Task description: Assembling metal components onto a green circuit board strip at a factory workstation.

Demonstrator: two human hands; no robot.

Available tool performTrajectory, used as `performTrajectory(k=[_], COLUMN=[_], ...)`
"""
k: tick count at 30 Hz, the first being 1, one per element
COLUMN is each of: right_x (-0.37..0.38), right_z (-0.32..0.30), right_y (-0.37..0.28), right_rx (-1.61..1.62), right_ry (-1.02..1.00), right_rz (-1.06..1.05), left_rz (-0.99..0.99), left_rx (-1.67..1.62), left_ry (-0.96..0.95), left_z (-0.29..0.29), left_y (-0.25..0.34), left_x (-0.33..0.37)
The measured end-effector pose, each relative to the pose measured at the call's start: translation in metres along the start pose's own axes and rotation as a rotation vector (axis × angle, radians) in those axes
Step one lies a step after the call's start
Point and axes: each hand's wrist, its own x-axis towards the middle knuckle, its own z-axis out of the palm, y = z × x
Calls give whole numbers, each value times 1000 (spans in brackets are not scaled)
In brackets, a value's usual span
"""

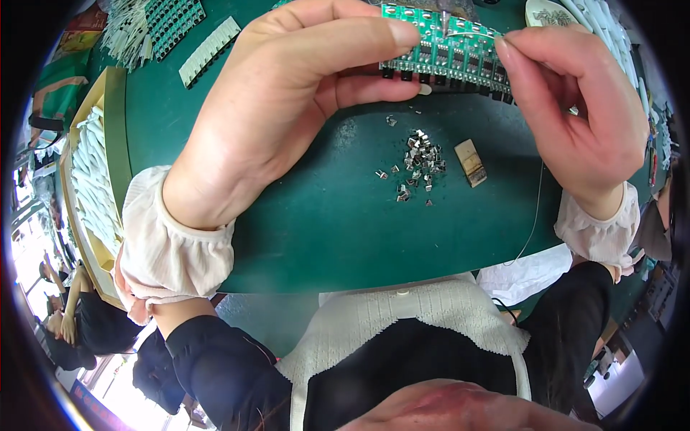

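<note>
At the far edge of the table, my left hand point(280, 100) grips a green circuit board panel point(460, 59) by its left end, thumb on top and fingers beneath. The panel carries rows of small chips, with black parts along its near edge. My right hand point(586, 108) pinches a thin solder wire point(474, 34) between thumb and forefinger at the panel's right end. The wire reaches across the board toward a soldering iron tip point(445, 20), which points down at the panel's far side. Whatever supports the iron is out of view.
Small metal clips point(424, 159) lie heaped beside a tan block point(471, 163) on the green table point(345, 230). A yellow box point(115, 136) of white cables stands left. Farther off are a white strip point(208, 52), another board panel point(172, 25) and a dish point(550, 13).
</note>
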Motion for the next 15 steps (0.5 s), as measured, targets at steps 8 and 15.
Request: performTrajectory(k=[8, 15], right_x=[8, 15], right_z=[-5, -8], right_y=[-1, 3], right_rx=[-33, -62], right_ry=[19, 34], right_rz=[6, 73], left_rz=[14, 198], left_rx=[-17, 313], left_ry=[0, -36], left_z=[6, -12], left_y=[4, -6], left_x=[1, 6])
